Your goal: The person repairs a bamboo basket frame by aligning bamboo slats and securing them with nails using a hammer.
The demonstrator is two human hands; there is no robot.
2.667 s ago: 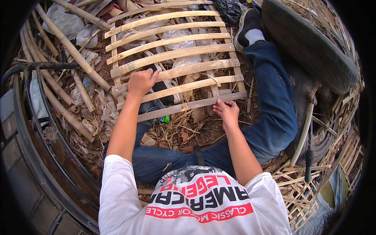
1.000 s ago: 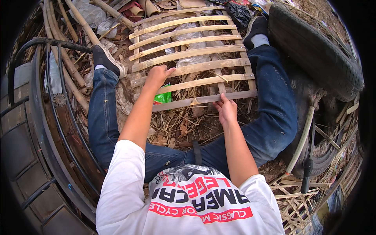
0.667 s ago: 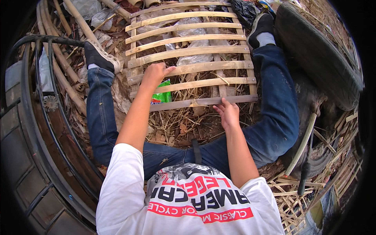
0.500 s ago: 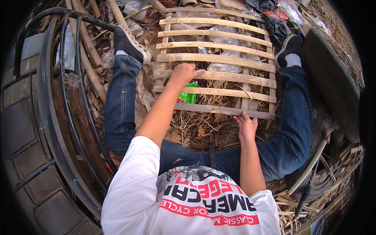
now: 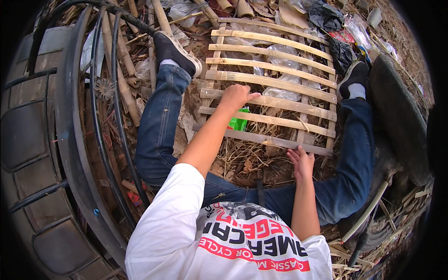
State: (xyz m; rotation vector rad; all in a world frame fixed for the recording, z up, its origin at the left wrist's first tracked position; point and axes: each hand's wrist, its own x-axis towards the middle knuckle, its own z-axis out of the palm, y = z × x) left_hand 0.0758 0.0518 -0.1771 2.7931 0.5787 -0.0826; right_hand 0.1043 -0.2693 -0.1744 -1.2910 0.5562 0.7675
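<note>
A slatted bamboo rack [image 5: 275,79] lies between my legs, its curved pale slats nailed across lengthwise strips. My left hand [image 5: 235,98] is closed over a slat at the rack's left side, thumb stretched along it. At the near right corner, my right hand [image 5: 301,162] has its fingertips on the greyish nearest slat [image 5: 261,138], fingers partly curled at its edge. Beneath the slats, beside my left forearm, shows a green plastic packet [image 5: 239,120]. My left fingers' undersides are hidden.
A black metal frame with dark panels [image 5: 60,247] stands close on my left. To the right are a dark tyre-like curved piece [image 5: 399,116] and a pale stick [image 5: 366,212]. Bamboo poles [image 5: 123,79], plastic bags [image 5: 326,16] and dry straw litter the ground.
The whole view has shifted, so rack, legs and hands appear slightly lower and farther right. Both hands keep their places on the rack.
</note>
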